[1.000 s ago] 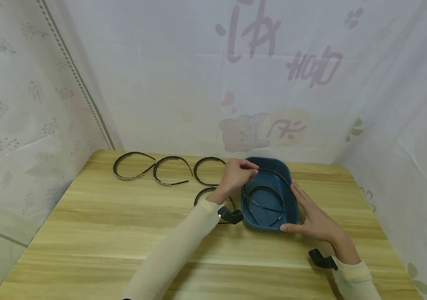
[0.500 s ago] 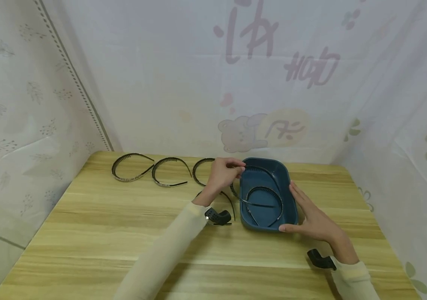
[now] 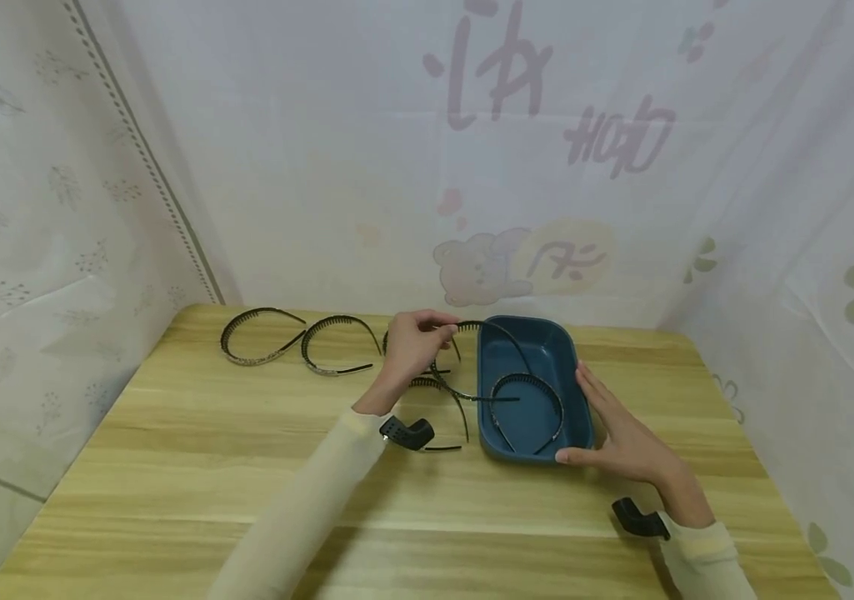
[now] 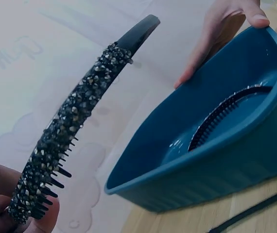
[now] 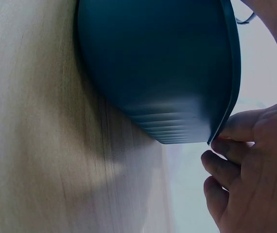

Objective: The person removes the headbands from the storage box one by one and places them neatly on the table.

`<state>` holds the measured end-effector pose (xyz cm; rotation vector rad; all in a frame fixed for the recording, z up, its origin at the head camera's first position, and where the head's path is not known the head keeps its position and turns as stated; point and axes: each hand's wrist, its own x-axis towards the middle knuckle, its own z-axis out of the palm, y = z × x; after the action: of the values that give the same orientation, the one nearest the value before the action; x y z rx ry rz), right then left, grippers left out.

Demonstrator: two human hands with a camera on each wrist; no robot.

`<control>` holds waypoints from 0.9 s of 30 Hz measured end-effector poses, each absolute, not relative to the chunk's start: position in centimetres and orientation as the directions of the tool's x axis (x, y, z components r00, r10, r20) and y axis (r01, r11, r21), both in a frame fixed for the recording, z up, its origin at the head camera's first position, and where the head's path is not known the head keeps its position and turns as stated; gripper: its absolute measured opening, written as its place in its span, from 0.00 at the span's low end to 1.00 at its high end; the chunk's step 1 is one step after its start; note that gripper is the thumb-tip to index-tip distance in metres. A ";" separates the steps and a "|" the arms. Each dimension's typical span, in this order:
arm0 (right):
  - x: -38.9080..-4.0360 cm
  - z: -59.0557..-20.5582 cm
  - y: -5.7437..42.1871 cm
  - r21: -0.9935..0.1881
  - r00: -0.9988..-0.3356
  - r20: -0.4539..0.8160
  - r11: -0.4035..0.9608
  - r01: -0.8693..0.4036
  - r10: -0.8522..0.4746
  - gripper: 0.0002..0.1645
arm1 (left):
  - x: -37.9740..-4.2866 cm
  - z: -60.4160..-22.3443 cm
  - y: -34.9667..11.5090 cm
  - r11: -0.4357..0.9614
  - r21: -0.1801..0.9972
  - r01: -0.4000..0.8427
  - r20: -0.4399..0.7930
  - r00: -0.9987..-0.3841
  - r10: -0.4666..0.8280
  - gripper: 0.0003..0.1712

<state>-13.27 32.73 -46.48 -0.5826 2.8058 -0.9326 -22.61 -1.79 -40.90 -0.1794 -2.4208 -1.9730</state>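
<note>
My left hand [image 3: 413, 348] pinches a black toothed headband [image 4: 75, 104] by its curved top. Dark sparkling stones cover its band, and it hangs in the air over the left rim of the blue plastic bin [image 3: 530, 354]. One other headband [image 3: 522, 377] lies inside the bin, teeth showing. At the bin's right side, my right hand [image 3: 632, 443] rests with its fingers along the outside and its thumb at the near corner. In the left wrist view the thumb tip sits on the rim.
Two headbands lie at the back left of the wooden table [image 3: 247, 467], a stone-covered one [image 3: 252, 361] and another [image 3: 332, 371] beside it. My left hand partly hides two more, one behind it and one nearer headband [image 3: 464, 418]. A patterned cloth [image 3: 337, 208] hangs behind.
My left hand has moved left, carrying the headband from over the bin's inside to its left rim. My right hand stays at the bin, and the headband in the bin stays put.
</note>
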 end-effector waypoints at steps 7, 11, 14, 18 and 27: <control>-13.3 -46.3 32.8 -0.602 -0.920 -0.002 0.735 -0.313 -0.393 0.78 | -22.4 -40.8 -3.6 0.182 0.980 0.082 0.079 -0.997 0.028 0.10; -13.3 -46.4 32.7 -0.608 -0.920 -0.011 0.733 -0.306 -0.393 0.78 | -22.4 -41.0 -4.9 0.173 0.982 0.080 0.080 -0.997 0.004 0.10; -13.2 -46.4 32.7 -0.606 -0.920 -0.015 0.736 -0.303 -0.392 0.78 | -22.4 -41.1 -5.9 0.176 0.982 0.069 0.073 -0.997 -0.017 0.10; -13.2 -46.4 32.7 -0.599 -0.920 -0.009 0.739 -0.308 -0.391 0.78 | -22.2 -41.2 -7.1 0.188 0.980 0.060 0.070 -0.997 -0.045 0.10; -13.3 -46.4 32.7 -0.598 -0.919 -0.007 0.738 -0.312 -0.394 0.78 | -21.6 -41.9 -10.3 0.228 0.972 0.048 0.073 -0.992 -0.102 0.12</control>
<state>-13.30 32.66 -46.35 -0.5723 2.8040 -0.9280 -21.55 -10.29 -41.93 0.0526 -2.3645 -1.8789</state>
